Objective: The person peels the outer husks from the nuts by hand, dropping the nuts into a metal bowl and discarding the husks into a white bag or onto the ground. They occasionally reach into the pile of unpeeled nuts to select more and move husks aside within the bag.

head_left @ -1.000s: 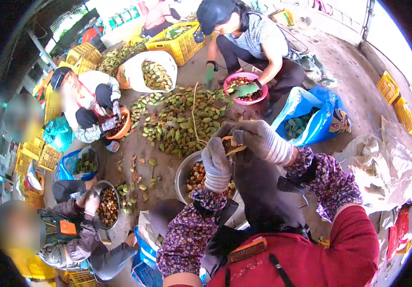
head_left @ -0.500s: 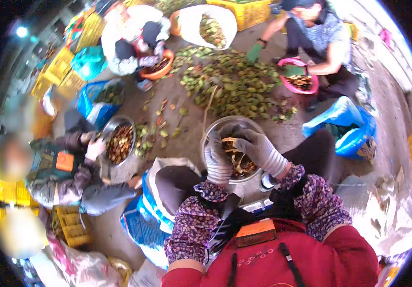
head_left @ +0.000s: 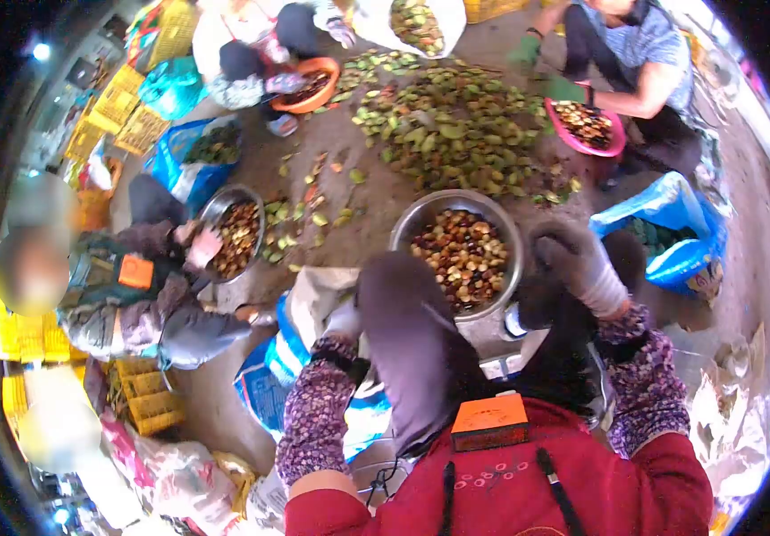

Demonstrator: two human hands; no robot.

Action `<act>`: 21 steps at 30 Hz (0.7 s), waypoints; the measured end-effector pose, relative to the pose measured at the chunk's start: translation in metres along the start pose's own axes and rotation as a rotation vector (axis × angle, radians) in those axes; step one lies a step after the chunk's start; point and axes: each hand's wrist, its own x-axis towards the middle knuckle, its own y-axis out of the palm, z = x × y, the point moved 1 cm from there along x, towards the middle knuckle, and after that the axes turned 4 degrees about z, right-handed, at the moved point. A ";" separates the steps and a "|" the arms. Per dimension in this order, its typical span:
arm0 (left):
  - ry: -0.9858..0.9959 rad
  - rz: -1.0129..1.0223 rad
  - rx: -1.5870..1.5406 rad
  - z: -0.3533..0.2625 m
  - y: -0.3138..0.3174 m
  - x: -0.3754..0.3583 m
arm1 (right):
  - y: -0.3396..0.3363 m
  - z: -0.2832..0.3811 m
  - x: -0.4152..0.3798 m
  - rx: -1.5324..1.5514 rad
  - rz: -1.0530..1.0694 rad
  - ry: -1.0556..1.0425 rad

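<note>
Between my knees stands a metal bowl (head_left: 512,241) of brown and cream nut-like pieces (head_left: 461,259). My right hand (head_left: 572,263), in a grey glove with a pale cuff, is beside the bowl's right rim, above my right knee. Its fingers are curled, and whatever they hold, if anything, is hidden. My left hand (head_left: 345,319), also gloved, is low beyond my left knee, at the mouth of a white and blue sack (head_left: 313,299). The knee and sack hide its fingers.
A heap of green-brown husk-like pieces (head_left: 456,125) lies ahead. Co-workers sit around it with an orange bowl (head_left: 320,101), a pink bowl (head_left: 613,143) and another metal bowl (head_left: 258,241). Blue sacks (head_left: 706,241) and yellow crates (head_left: 148,402) stand at the sides.
My hands have parted from above the bowl, where they held a pale curved piece. The left went down left to the sack, the right moved right. The bowl's contents now show.
</note>
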 end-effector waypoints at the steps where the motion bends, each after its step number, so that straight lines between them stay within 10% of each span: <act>1: -0.057 0.180 -0.131 0.009 0.008 -0.008 | -0.023 0.004 -0.010 -0.005 -0.095 0.062; 10: -0.195 1.005 -0.098 0.085 -0.021 -0.042 | -0.190 -0.121 -0.068 0.188 -0.549 0.249; 11: -0.173 1.026 -0.084 0.082 -0.026 -0.035 | -0.197 -0.150 -0.062 0.577 -0.543 0.336; 13: -0.132 1.006 -0.070 0.074 -0.037 -0.015 | -0.188 -0.207 -0.047 -0.015 -0.506 0.197; 15: -0.056 0.924 -0.041 0.067 -0.051 0.020 | -0.182 -0.266 -0.026 0.309 -0.419 0.599; 18: 0.121 0.641 -0.021 0.047 -0.095 0.106 | -0.150 -0.334 0.006 0.320 -0.302 0.523; 21: 0.021 0.320 -0.155 -0.019 -0.246 0.181 | -0.122 -0.286 0.061 -0.715 0.061 0.482</act>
